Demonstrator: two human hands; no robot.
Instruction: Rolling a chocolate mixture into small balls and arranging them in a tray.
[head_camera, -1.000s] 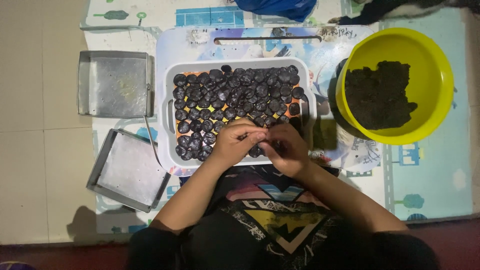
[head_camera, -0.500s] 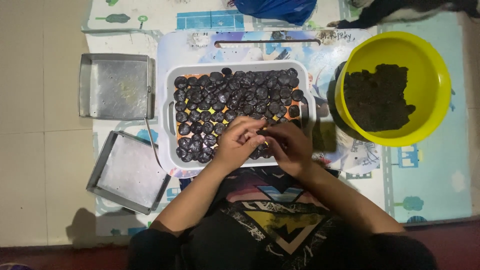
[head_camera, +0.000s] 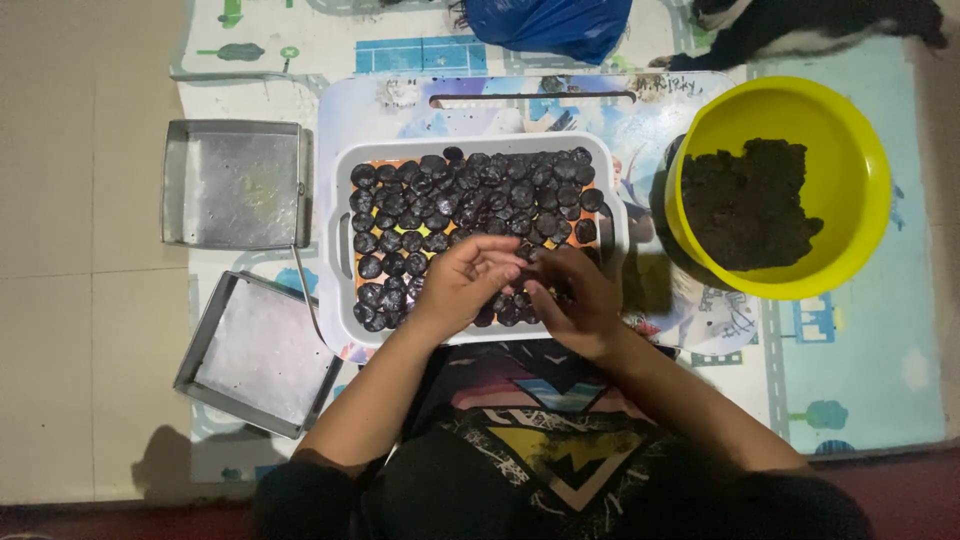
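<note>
Over the white tray (head_camera: 340, 240) of dark balls (head_camera: 470, 190), left hand (head_camera: 465, 285) and right hand (head_camera: 575, 300) meet, fingers pinching one dark ball together; yellow bowl (head_camera: 860, 170) sits beside it

Your left hand (head_camera: 462, 285) and right hand (head_camera: 572, 300) meet, fingers curled, over the near edge of the white plastic tray (head_camera: 345, 170) of dark round lumps (head_camera: 470, 190). Yellow round bowl (head_camera: 860, 180) of dark paste sits to your right.
</note>
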